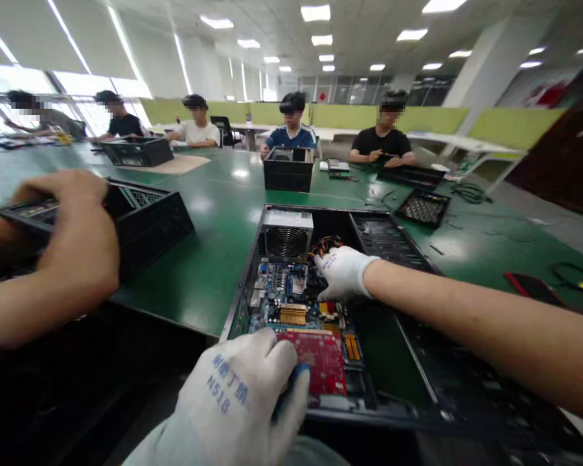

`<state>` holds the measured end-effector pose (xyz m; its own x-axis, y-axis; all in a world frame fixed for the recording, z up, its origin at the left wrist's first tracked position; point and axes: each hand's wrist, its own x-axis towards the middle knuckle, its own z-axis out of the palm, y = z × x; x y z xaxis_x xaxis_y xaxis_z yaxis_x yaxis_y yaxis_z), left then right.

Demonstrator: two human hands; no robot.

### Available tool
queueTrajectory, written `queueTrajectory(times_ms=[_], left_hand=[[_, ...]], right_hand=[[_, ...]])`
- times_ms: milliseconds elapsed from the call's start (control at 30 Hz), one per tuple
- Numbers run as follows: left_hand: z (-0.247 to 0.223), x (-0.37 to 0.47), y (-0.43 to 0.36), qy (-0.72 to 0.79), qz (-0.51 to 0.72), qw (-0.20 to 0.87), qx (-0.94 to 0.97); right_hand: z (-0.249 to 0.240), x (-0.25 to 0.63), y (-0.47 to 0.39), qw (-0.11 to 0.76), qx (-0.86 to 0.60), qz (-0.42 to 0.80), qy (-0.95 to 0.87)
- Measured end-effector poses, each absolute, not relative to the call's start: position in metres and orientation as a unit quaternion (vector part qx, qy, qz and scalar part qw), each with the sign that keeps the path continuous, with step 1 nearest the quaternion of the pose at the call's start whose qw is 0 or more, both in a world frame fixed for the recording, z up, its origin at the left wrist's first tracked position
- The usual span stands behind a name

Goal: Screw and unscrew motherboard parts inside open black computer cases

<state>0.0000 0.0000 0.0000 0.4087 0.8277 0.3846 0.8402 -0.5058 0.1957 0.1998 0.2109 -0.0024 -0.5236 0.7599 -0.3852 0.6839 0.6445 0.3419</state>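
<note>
One co-worker's bare arm [85,239] bends over a black case [158,223], to the left of our open case [245,285] and apart from it. At the open case's near-left corner is our left hand [238,388], gloved, its fingers bent at the left end of the red card [320,359]; we cannot tell whether they pinch it or merely rest there. In the open case's far-left corner sits the power supply [298,221], probably the heaviest piece inside, best taken by its boxy sides. The motherboard [267,310] lies flat along the open case's left half, and we would keep pressure off its small parts. That red card lies over the near part of the open case; we expect it to be light, stiff and fragile, so we would hold it by its edges. Around the open case's middle, our gloved right hand [346,273] curls its fingers about the dark cables [315,283]; how firmly they close is hidden. We expect these to be light and bendy, safer held at any plug than by the wires.
</note>
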Motion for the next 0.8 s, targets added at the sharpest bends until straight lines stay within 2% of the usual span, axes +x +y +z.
queueTrajectory(times_ms=[233,467,800], left_hand=[[0.002,0.008,0.007,-0.508,-0.225,-0.001,-0.832],[0.001,0.007,0.007,-0.511,-0.223,-0.009,-0.830],[0.002,0.008,0.006,-0.516,-0.195,-0.012,-0.834]], right_hand=[[0.009,0.193,0.207,0.236,0.416,0.084,0.874],[0.022,0.207,0.222,0.193,0.473,0.164,0.844],[0.002,0.205,0.284,0.180,0.510,0.192,0.819]])
